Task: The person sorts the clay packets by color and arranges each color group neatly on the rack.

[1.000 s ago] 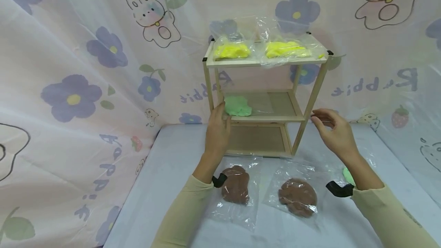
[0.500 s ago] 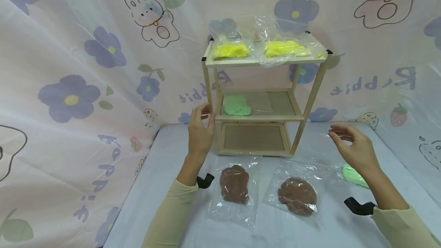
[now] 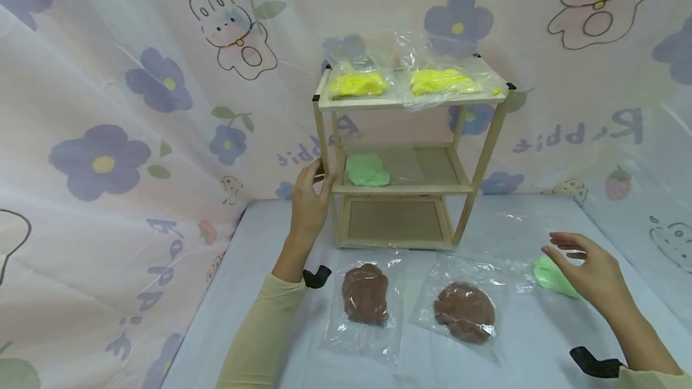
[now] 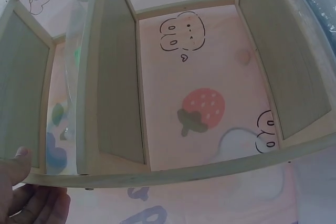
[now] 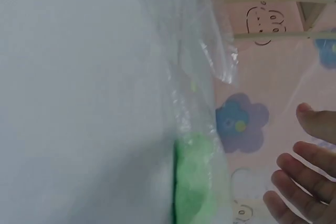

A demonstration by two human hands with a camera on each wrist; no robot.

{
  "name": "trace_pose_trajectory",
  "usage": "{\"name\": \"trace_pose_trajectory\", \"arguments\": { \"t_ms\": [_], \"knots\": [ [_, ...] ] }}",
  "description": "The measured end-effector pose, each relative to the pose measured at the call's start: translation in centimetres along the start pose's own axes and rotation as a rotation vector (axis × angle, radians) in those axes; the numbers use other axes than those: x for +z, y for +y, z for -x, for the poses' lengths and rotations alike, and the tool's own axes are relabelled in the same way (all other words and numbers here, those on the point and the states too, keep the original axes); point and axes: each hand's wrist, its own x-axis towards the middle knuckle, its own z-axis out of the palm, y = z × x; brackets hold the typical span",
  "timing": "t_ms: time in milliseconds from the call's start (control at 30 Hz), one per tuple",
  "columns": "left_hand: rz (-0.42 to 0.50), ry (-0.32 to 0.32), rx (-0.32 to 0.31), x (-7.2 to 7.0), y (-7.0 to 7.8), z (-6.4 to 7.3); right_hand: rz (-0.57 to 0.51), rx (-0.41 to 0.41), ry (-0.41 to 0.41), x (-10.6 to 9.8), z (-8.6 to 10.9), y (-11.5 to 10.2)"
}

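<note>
A small three-tier wooden shelf rack [image 3: 393, 189] stands at the back of the table. My left hand [image 3: 309, 204] grips its left front post, thumb on one side and fingers on the other, as the left wrist view shows at the post [image 4: 173, 177]. On the middle shelf lies a bag of light green clay [image 3: 367, 170]. My right hand [image 3: 590, 266] is held over the right side of the table with fingers loosely bent and nothing in it. Close by it lies another bag of green clay [image 3: 554, 276], which also shows in the right wrist view as a green lump [image 5: 195, 182].
Two clear bags of yellow clay [image 3: 358, 84] sit on the top shelf. In front of the rack lie two bags of brown clay, a left one [image 3: 365, 294] and a right one [image 3: 465, 312]. A printed curtain [image 3: 162, 155] hangs behind and beside the table.
My left hand has drawn back from the middle shelf's green clay to the rack's left post. My right hand has moved away from the right post, rightward and nearer, to the green clay bag.
</note>
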Motion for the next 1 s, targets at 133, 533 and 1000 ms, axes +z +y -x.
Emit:
{"name": "trace_pose_trajectory", "arguments": {
  "t_ms": [133, 533, 1000],
  "knots": [
    [0.023, 0.012, -0.018, 0.0, -0.1, -0.5, 0.022, 0.021, -0.013, 0.2, 0.6, 1.6],
    [0.080, -0.016, -0.024, 0.1, -1.1, -1.1, 0.166, 0.094, -0.095, 0.4, 2.0, 5.3],
    [0.088, -0.011, -0.037, 0.1, -1.3, -1.0, 0.241, 0.295, -0.224, 1.4, 2.4, 7.1]
  ]
}}
